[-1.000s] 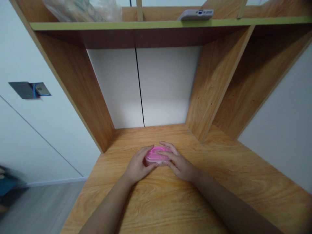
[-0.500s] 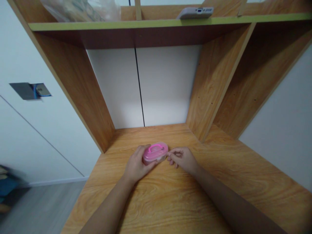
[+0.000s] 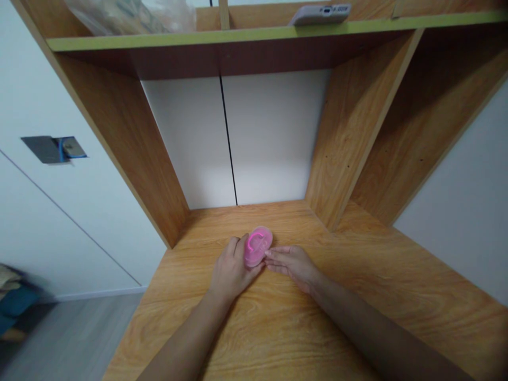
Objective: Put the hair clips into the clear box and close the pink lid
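A small oval plastic box with a see-through pink lid and a brighter pink handle point(image 3: 259, 246) is between my hands, turned so its lid faces me. My left hand point(image 3: 230, 270) grips it from the left, fingers behind and thumb along the near side. My right hand point(image 3: 291, 264) has its fingers together, thumb and fingertips pressed at the box's lower right edge. The underside of the box is hidden by the lid and my hands.
The wooden desk top point(image 3: 254, 328) lies under my hands. Wooden side panels point(image 3: 357, 127) rise left and right of a white back wall point(image 3: 273, 137). Overhead, a shelf with a green edge point(image 3: 254, 36) carries a phone point(image 3: 321, 15) and a plastic bag point(image 3: 135, 16).
The box has turned and tipped, so its lid now faces me more squarely. My right hand has shifted slightly left, its fingers straighter against the box's edge. The view has shifted slightly.
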### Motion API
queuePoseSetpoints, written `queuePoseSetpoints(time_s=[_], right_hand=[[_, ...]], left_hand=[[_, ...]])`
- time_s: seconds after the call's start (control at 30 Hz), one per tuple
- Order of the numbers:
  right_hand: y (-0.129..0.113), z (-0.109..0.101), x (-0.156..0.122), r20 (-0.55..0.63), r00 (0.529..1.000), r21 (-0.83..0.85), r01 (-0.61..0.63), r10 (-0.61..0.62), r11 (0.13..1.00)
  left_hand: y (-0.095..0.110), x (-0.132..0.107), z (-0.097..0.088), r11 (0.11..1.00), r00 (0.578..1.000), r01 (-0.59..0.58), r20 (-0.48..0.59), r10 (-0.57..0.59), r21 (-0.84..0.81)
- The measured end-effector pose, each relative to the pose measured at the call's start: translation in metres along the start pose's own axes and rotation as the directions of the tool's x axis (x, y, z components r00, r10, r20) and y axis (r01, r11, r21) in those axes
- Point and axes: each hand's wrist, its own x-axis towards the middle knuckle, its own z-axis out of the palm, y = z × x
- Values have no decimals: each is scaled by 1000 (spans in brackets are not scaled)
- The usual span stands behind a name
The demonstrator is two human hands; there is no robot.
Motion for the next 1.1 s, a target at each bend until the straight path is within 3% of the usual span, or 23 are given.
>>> queuePoseSetpoints(time_s=[0.27, 0.5, 0.8, 1.1], right_hand=[[0, 5, -3, -52, 999, 81, 5, -1, 997], [4, 8, 0, -84, 996, 127, 24, -14, 992], [6, 7, 8, 65, 993, 168, 84, -97, 982], [3, 6, 7, 89, 991, 96, 91, -100, 991]], left_hand=[[4, 0, 8, 994, 997, 82, -19, -80, 68], [6, 2, 9, 995, 996, 85, -43, -83, 60], [9, 3, 3, 996, 988, 91, -122, -91, -4], [8, 3, 5, 996, 989, 82, -118, -86, -38]])
